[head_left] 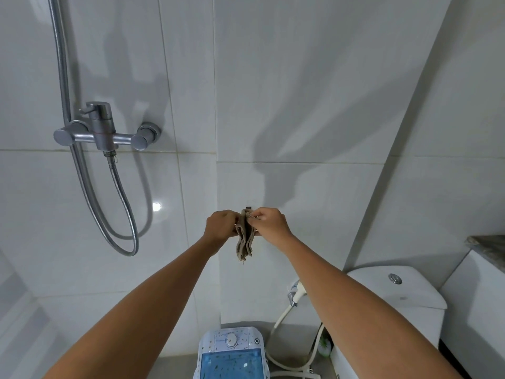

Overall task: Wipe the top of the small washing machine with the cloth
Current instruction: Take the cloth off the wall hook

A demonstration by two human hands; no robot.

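Left hand [221,227]: raised at arm's length in front of the white wall tiles [300,77], fingers pinched on the left edge of the cloth [244,239].
Right hand [269,221]: level with the left and close to it — fingers clamped on the top right edge of the same cloth.
Cloth: a small brownish-grey rag, bunched in folds, gripped between the two hands and hanging down below them; its frayed lower end dangles free in front of the wall.
Hook: a small dark fitting [248,207] shows on the wall just above the cloth; whether the cloth touches it I cannot tell.
Washing machine [231,354]: low in the view, well below the hands — white body, round dial at the back, blue see-through lid; the cloth is not on it.
Shower mixer [102,129]: on the wall to the left, metal hose [120,192] looping down.
Toilet tank [396,288]: to the right of the machine, with a spray hose [284,315] between them.
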